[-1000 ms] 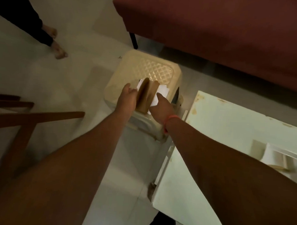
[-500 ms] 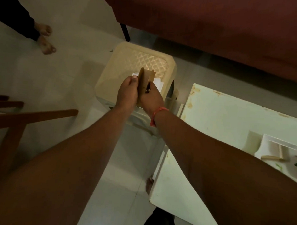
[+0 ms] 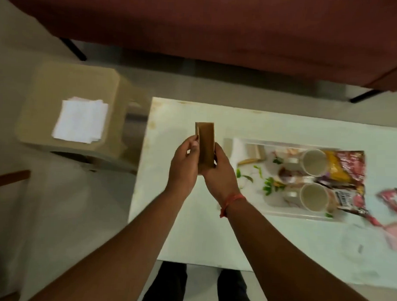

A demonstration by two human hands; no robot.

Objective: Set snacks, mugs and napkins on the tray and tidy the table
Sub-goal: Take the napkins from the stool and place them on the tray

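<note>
A: Setting? Home living room, by the red sofa on thin dark legs over pale floor tiles.
B: Agreed. Low white worktop, plastic stool, mugs and snack packets support that.

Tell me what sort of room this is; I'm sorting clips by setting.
Most likely a home living room: a dark red sofa on thin legs faces a low white table with a tray of mugs and snack packets, and a plastic stool stands beside it.
</note>
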